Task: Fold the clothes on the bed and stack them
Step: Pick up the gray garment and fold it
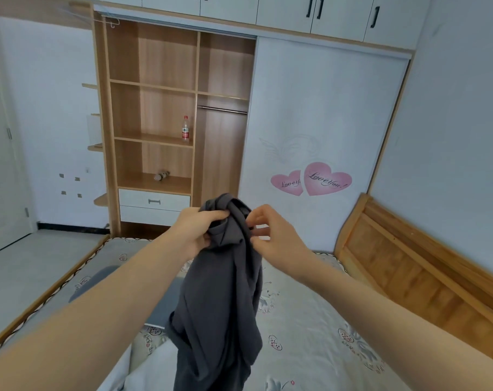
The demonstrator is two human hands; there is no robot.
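**Dark garment held bunched above the bed**

At the centre of the frame the left hand (195,227) gripped the top of a dark grey garment (219,300), its fingers (215,215) curled into the gathered cloth. The right hand (270,235) pinched an edge of the same bunch from the other side, its remaining fingers loosely bent. The garment hung limp and twisted down toward the lower centre of the frame, over the bed (310,320).

The risk, as I judged it, lay in the tangle: with collar or hem not clearly found, shaking it out could leave a sleeve turned inside or let the cloth slip from the light right-hand pinch and drop in a heap.

The fabric looked soft, matte and thin, falling in deep folds. The bed cover was pale with small printed hearts. A blue-grey garment (166,303) lay flat behind the hanging one, and a white cloth (143,371) showed at the lower edge.
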